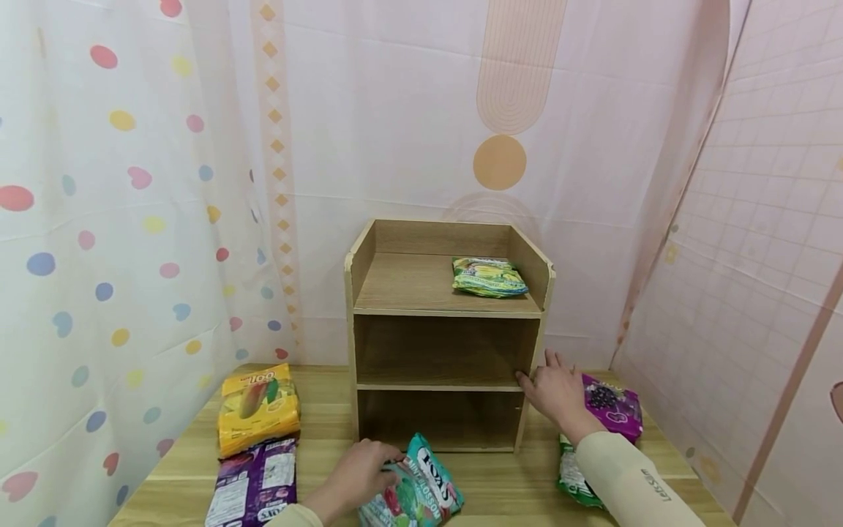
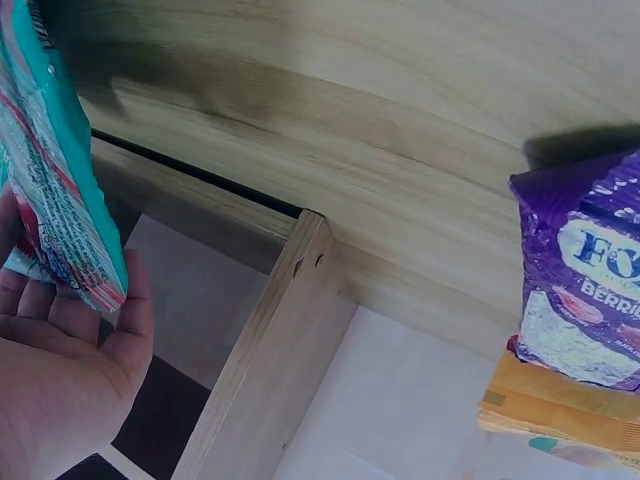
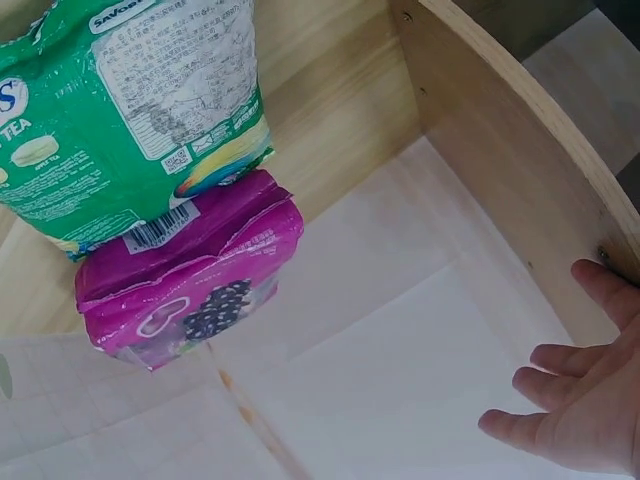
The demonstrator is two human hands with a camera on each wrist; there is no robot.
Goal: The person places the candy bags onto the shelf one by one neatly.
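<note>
My left hand [image 1: 361,474] grips a teal Fox's candy bag [image 1: 431,479] in front of the small wooden shelf [image 1: 448,313]. In the left wrist view the teal bag [image 2: 62,170] stands between the thumb and the curled fingers. My right hand [image 1: 558,391] is at the shelf's right side, thumb at the front edge of the side panel. Its fingers spread along the outside of that panel, and it holds nothing. In the right wrist view the right hand [image 3: 575,385] shows extended fingers beside the wooden side panel [image 3: 520,130].
A green and yellow bag [image 1: 489,277] lies on the shelf's top. On the table at left, a yellow mango bag [image 1: 259,406] lies behind a purple bag [image 1: 253,483]. At right, a magenta bag [image 1: 615,410] lies behind a green bag [image 1: 574,476]. Patterned curtains surround the table.
</note>
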